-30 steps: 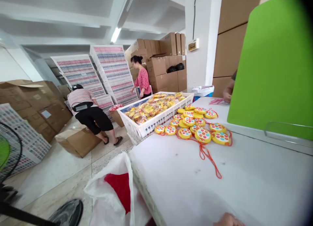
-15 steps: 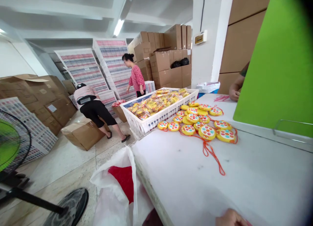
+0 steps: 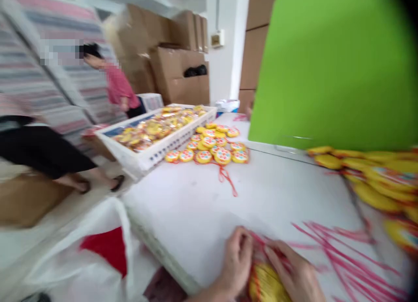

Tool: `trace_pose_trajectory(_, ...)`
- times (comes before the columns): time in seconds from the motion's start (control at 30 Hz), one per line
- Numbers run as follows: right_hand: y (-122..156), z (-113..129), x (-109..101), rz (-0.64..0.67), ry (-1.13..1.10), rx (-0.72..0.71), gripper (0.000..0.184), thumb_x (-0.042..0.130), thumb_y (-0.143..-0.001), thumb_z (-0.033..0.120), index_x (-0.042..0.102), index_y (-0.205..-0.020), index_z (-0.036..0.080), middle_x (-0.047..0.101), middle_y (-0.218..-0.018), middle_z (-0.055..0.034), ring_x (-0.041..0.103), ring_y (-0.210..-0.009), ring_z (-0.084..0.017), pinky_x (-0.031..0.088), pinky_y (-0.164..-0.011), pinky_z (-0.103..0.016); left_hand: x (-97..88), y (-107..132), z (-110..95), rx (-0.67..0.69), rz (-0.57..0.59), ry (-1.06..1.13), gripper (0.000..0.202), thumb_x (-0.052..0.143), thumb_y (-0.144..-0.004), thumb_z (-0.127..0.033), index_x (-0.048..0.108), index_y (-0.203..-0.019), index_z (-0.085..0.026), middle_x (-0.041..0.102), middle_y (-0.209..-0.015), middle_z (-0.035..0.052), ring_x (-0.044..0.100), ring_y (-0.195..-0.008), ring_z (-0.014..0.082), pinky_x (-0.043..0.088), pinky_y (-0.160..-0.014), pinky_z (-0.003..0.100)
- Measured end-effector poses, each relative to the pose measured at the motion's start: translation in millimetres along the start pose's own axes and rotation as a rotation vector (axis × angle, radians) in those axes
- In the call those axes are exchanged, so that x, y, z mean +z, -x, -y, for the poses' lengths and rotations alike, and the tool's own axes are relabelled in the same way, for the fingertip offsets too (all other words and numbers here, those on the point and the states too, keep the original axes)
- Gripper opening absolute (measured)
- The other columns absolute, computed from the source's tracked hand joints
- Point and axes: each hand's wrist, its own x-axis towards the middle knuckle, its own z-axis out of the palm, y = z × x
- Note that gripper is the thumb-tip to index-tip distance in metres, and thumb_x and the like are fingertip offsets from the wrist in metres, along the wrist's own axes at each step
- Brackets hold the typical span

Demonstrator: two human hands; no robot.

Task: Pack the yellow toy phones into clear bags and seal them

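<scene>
The picture is motion-blurred. My left hand [image 3: 235, 263] and my right hand [image 3: 295, 273] are at the near edge of the white table [image 3: 196, 206], both on a round yellow toy [image 3: 268, 284] that lies between them. Red cords [image 3: 329, 254] fan out to the right of my hands. A cluster of several yellow round toys with coloured dots [image 3: 212, 149] lies farther up the table with a red cord trailing from it.
A white crate [image 3: 153, 152] full of bagged yellow toys sits at the table's far left. A green board [image 3: 329, 71] stands upright at the right, more yellow toys [image 3: 372, 180] below it. Two people work among cardboard boxes [image 3: 176, 71] at left. A white bag [image 3: 88, 254] hangs by the table.
The view has swung right and down. Both my hands and the yellow toy between them have come into view, along with red cords and toys at the right.
</scene>
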Motion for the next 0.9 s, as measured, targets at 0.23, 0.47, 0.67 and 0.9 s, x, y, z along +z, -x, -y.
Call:
trace_pose_trajectory(0.23, -15.8, 0.3, -43.2, -0.171, 0.314, -0.129, 0.032, 0.036, -0.097, 0.031, 0.060, -0.111, 0.016, 0.061, -0.117, -0.0104, 0.053, -0.114, -0.022, 0.043, -0.099, -0.038, -4.9, -10.9, 0.1, -0.079, 0.124, 0.042, 0.023, 0.044, -0.088, -0.040, 0.047, -0.079, -0.019, 0.050, -0.069, -0.0031, 0.048, -0.065, 0.0123, 0.041, -0.063, 0.021)
trace_pose_trajectory(0.47, 0.7, -9.3, -47.1, 0.103, 0.610, -0.200, 0.025, 0.039, -0.097, 0.024, 0.063, -0.104, 0.019, 0.064, -0.112, -0.0077, 0.057, -0.106, -0.023, 0.044, -0.094, -0.045, -8.0, -9.8, 0.9, -0.071, 0.102, 0.018, 0.025, 0.047, -0.087, -0.041, 0.049, -0.079, -0.018, 0.049, -0.068, -0.0032, 0.046, -0.062, 0.0108, 0.040, -0.059, 0.019)
trace_pose_trajectory(0.67, 57.0, -24.8, -92.5, -0.065, 0.713, -0.072, 0.027, 0.040, -0.095, 0.028, 0.060, -0.110, 0.018, 0.061, -0.117, -0.0116, 0.052, -0.113, -0.028, 0.044, -0.094, -0.048, -7.3, -9.6, -2.7, -0.122, 0.138, 0.093, 0.025, 0.049, -0.085, -0.042, 0.049, -0.079, -0.018, 0.053, -0.069, -0.0022, 0.052, -0.064, 0.0124, 0.046, -0.062, 0.022)
trace_pose_trajectory(0.9, 26.2, 12.2, -59.8, -0.165, 0.415, -0.128, 0.023, 0.044, -0.094, 0.024, 0.061, -0.106, 0.019, 0.062, -0.110, -0.0086, 0.052, -0.110, -0.022, 0.045, -0.095, -0.037, -7.4, -9.3, -11.5, -0.122, 0.147, 0.076, 0.023, 0.052, -0.084, -0.039, 0.055, -0.092, -0.018, 0.060, -0.070, -0.0028, 0.056, -0.064, 0.0118, 0.045, -0.061, 0.020)
